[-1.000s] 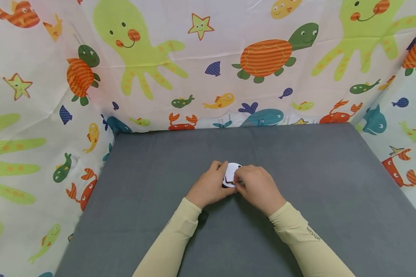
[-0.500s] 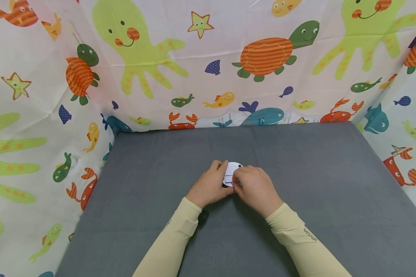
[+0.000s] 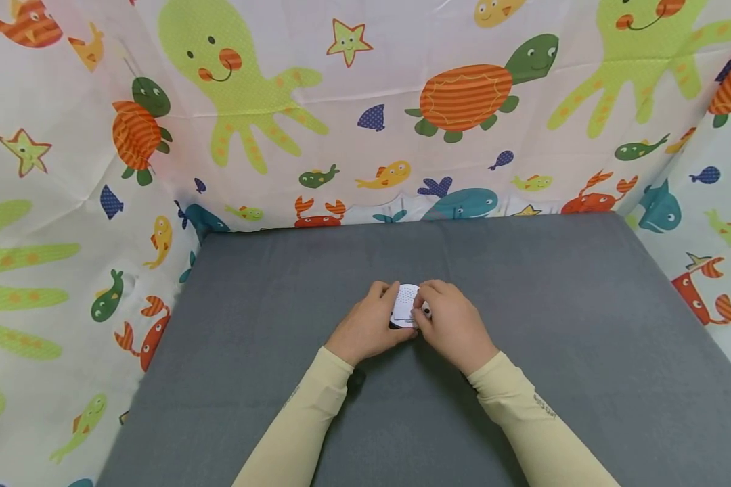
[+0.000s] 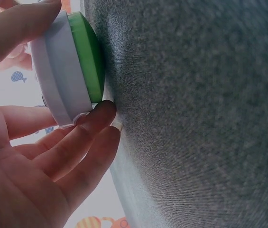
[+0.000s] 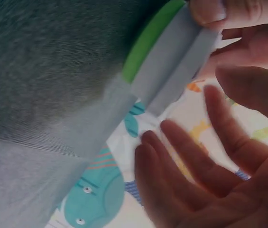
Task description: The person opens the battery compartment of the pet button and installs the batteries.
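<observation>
A round white device (image 3: 405, 302) with dotted holes on its upper face sits at the middle of the table. Its underside is a green dome (image 4: 90, 59), turned down against the grey cloth. My left hand (image 3: 367, 327) grips its rim from the left, thumb on the near side and fingers beyond. On the upper face, the outline of a small flat cover (image 3: 405, 316) shows near the close edge. My right hand (image 3: 457, 326) is at the right edge. In the right wrist view its bent fingers (image 5: 195, 166) are apart from the device, with nothing seen between them.
Grey cloth (image 3: 268, 304) covers the table around the hands. A white curtain (image 3: 378, 74) printed with sea animals stands along the back and both sides.
The small cover stood out with a dark gap at its edge; now only a thin outline shows. My right fingertips have shifted slightly right and up. The left hand holds its place.
</observation>
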`<state>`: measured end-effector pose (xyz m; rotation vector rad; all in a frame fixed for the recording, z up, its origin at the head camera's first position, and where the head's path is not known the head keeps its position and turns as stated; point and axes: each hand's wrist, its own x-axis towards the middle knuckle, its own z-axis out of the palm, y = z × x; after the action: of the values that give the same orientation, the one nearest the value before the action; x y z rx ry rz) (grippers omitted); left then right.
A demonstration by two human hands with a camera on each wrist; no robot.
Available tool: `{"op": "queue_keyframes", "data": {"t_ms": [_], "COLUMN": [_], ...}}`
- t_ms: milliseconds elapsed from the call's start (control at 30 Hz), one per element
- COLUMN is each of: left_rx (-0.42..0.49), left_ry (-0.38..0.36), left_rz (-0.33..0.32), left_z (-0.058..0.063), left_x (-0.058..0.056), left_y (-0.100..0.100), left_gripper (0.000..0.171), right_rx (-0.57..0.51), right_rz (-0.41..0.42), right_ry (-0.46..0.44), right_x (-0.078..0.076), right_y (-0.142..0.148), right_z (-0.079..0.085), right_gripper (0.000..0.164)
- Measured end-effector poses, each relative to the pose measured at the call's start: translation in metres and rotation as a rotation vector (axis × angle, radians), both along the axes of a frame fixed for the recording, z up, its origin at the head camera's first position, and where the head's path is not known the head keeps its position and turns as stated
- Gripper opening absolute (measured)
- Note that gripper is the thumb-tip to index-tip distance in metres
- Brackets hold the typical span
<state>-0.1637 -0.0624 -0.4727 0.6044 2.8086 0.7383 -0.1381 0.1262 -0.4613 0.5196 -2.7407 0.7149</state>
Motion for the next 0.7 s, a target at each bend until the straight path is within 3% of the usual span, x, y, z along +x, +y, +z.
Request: {"op": "queue_keyframes", "data": {"t_ms": [300,700], "left_rx": [-0.013,0.022], "left_ry": [0.014,0.039], "left_rz": [-0.009,-0.031], "left_z": [-0.0006,-0.0008], "left_x": [-0.0003,-0.0001], "left_y": [0.0016,0.0005], "left_gripper": [0.098,0.097], "right_rx": [-0.104,-0.129], "right_rz": [-0.043,-0.018], "right_ry": [-0.207,-0.208], "right_x": [-0.005,-0.0048], "right_y": [0.0058,0.0063], "right_z": [-0.0032,-0.0027], "right_gripper": [0.015,0.022]}}
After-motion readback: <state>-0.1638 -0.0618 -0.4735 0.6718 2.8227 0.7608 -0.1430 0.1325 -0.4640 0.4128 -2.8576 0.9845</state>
